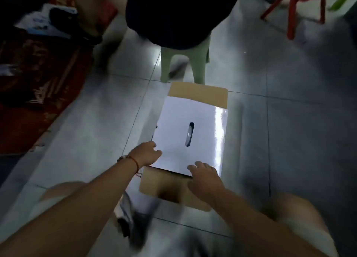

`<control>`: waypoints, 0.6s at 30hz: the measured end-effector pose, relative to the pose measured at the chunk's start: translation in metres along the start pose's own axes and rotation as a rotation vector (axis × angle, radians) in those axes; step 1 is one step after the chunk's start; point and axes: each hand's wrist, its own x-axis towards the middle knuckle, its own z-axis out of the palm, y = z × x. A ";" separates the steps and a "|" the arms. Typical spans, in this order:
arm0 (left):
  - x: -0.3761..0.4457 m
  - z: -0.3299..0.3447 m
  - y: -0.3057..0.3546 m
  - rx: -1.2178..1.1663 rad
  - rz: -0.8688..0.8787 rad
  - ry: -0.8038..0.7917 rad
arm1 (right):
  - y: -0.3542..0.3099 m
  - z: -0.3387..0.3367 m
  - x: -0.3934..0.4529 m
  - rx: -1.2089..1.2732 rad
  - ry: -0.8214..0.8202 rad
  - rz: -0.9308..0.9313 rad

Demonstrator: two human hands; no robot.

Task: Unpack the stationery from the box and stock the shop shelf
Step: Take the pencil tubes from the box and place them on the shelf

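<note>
Box (190, 133) on floor – green stool (182, 65) just behind.

A pale green plastic stool (182, 67) stands on the shiny grey tile floor (289, 131) at about 12 o'clock, and something big, round and dark (179, 15) sits on top of it. Up at 1 o'clock is a red stool (291, 11), well apart from the green one. A dark red patterned rug (36, 87) lies at 9 o'clock, and at 11 o'clock some white and blue packs (40, 23) look too blurry to make out.
</note>
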 end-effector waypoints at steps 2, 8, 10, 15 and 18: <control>0.017 0.022 -0.013 -0.113 -0.021 -0.042 | -0.001 0.022 0.013 0.018 0.023 0.031; 0.045 0.064 -0.056 -0.490 -0.058 0.067 | -0.004 0.078 0.022 -0.036 0.151 0.095; 0.035 0.052 -0.052 -0.650 -0.028 0.103 | -0.004 0.085 0.012 0.000 0.179 0.100; -0.024 0.025 -0.008 -0.929 0.161 0.051 | -0.001 0.075 -0.013 0.127 0.290 0.166; -0.069 0.019 0.028 -0.914 0.352 0.016 | -0.001 0.061 -0.022 0.301 0.363 0.266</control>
